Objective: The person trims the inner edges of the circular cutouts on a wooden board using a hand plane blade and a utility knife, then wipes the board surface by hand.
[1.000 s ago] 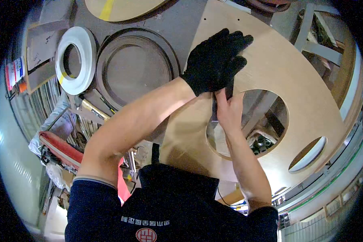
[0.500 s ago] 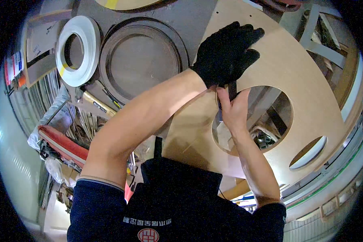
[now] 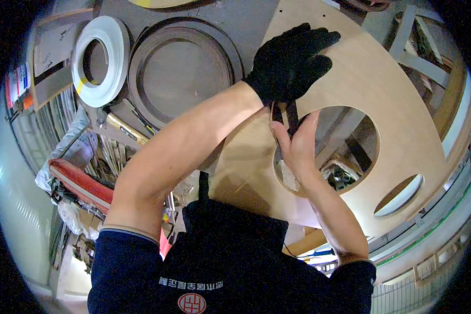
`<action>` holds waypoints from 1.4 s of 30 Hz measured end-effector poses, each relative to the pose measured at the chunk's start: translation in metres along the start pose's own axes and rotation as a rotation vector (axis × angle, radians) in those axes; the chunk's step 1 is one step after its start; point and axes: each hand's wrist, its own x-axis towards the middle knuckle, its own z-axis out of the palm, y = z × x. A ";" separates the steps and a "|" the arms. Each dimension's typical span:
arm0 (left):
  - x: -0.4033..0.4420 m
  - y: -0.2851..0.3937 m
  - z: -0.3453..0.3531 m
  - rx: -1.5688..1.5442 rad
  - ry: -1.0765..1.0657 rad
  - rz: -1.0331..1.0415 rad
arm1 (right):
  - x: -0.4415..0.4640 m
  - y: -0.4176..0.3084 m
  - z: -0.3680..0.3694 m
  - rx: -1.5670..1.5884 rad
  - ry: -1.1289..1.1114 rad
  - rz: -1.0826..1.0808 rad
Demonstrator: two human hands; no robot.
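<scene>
Large round cutout (image 3: 378, 149) sat in curved plywood panel (image 3: 387, 89). Gloved left hand (image 3: 293, 63) lay above cutout's upper-left edge, fingers extended, thumb apart; palm contact hidden. Bare right hand (image 3: 298, 148) reached over that edge, thumb and fingers spread around dark strip (image 3: 292, 115); grip unclear, strip's upper end covered by glove. Dark coil (image 3: 226, 60) lay left of cutout, partly behind forearm.

Hands: 2 nr ctr, gloved L hand (image 3: 293, 63) + bare R hand (image 3: 299, 146). Wood panel (image 3: 374, 78): 1, approx. 2 o'clock. Lg. cutouts (image 3: 327, 149): 2, approx. 3. Sm. holes (image 3: 324, 15): 2, approx. 1. Whole rolls: 1 white roll (image 3: 117, 63), 10; 1 brown roll (image 3: 221, 57), 11.
</scene>
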 end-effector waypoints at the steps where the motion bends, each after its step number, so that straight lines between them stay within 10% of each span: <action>1: 0.000 0.001 0.000 0.015 -0.002 0.000 | -0.002 0.003 0.000 -0.010 -0.008 0.017; 28: -0.016 0.018 -0.059 -0.007 0.002 0.125 | -0.115 -0.017 -0.011 0.070 0.138 0.353; 32: -0.110 0.056 -0.112 0.363 -0.691 0.137 | -0.164 0.016 -0.064 0.369 0.258 0.437; 35: -0.183 0.040 -0.108 0.395 -0.569 0.590 | -0.218 0.047 -0.084 0.526 0.399 0.565; 42: -0.199 0.030 -0.096 0.374 -0.967 0.409 | -0.386 0.050 -0.075 0.871 0.895 0.807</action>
